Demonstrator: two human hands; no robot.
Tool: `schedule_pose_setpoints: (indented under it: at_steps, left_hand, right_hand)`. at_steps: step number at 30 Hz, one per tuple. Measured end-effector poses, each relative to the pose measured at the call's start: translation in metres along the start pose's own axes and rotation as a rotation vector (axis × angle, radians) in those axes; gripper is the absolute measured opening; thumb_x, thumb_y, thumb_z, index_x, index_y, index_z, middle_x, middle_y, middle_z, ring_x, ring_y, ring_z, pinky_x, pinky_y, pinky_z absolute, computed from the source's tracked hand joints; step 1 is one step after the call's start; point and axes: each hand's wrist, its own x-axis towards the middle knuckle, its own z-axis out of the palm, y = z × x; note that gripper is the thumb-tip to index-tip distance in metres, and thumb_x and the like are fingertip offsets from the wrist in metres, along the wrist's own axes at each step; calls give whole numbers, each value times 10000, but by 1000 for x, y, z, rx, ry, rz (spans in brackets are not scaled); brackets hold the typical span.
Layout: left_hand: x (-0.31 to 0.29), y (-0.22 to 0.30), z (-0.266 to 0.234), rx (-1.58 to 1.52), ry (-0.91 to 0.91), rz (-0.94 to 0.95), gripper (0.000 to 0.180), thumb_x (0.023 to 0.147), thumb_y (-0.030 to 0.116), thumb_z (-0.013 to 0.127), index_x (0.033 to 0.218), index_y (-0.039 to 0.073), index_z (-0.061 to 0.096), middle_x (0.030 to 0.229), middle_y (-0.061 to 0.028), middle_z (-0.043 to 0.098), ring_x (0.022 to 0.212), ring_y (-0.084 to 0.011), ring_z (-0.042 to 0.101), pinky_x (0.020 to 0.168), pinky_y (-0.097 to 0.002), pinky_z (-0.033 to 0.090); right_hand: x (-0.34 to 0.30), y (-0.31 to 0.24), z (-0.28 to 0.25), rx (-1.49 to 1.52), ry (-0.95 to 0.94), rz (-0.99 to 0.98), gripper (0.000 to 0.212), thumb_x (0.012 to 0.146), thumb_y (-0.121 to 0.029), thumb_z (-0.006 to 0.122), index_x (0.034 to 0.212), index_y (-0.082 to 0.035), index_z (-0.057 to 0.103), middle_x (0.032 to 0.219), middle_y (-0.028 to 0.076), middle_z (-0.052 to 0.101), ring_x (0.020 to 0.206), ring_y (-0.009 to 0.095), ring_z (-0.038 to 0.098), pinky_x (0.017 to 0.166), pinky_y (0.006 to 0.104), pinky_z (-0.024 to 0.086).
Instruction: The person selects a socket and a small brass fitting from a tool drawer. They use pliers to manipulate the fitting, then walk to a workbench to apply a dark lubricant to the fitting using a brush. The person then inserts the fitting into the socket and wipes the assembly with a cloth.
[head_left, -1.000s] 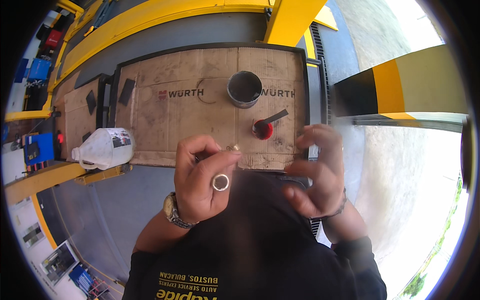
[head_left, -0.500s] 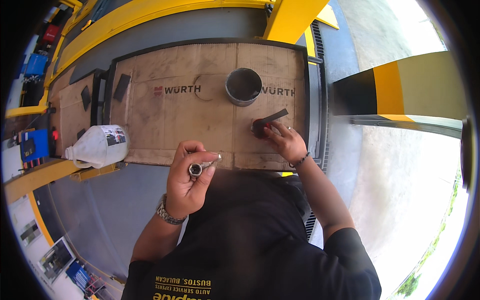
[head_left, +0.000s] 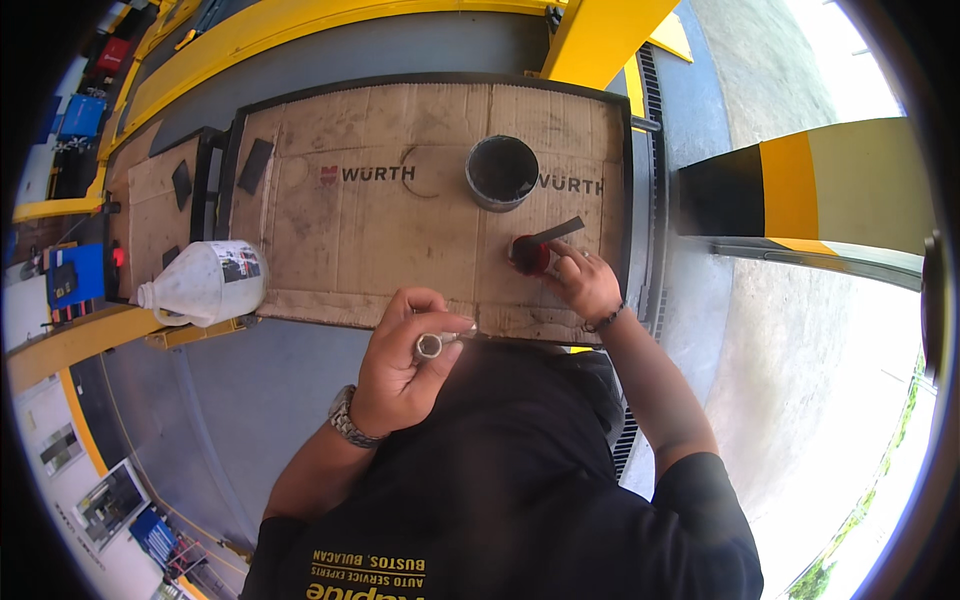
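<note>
My left hand point(head_left: 405, 365) is closed around a shiny metal socket point(head_left: 429, 346). Its round, hollow end faces up, and a narrower part reaches past my fingertips to the right. On the cardboard, a small red cup point(head_left: 528, 256) with dark contents has a flat dark strip point(head_left: 560, 231) lying across its top and sticking out to the right. My right hand point(head_left: 587, 285) is at the cup's right side, fingers a little apart, fingertips at its rim beneath the strip. I cannot make out whether they touch it.
A dark round tub point(head_left: 502, 172) stands behind the cup on the cardboard-covered tray point(head_left: 370, 240). At the left lie dark flat pieces point(head_left: 256, 166) and a whitish plastic jug point(head_left: 210, 284) on its side. A yellow post point(head_left: 610, 35) rises beyond the tray.
My right hand has drawn slightly back from the red cup, baring more of it. My left hand has moved a little right with the socket. The whole view has shifted slightly.
</note>
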Motion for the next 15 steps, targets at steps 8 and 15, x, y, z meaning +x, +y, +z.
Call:
schedule_pose_setpoints:
  at_steps: [8, 15]
  left_hand:
    - [11, 1, 2, -21, -74, -20, 195, 910, 35, 642, 1102, 6, 635, 1101, -127, 517, 942, -153, 515, 844, -285, 450]
    - [8, 14, -3, -361, -13, -113, 243, 916, 17, 637, 1158, 1, 622, 1126, -104, 515, 847, -96, 530, 726, -236, 463]
  right_hand:
    - [5, -29, 21, 236, 199, 242, 605, 694, -261, 878, 1089, -43, 476, 1229, 196, 642, 940, 386, 674, 769, 455, 551]
    - [28, -16, 27, 118, 268, 484, 545, 743, -299, 820, 1142, -65, 531, 1185, 159, 615, 985, 366, 637, 847, 462, 507]
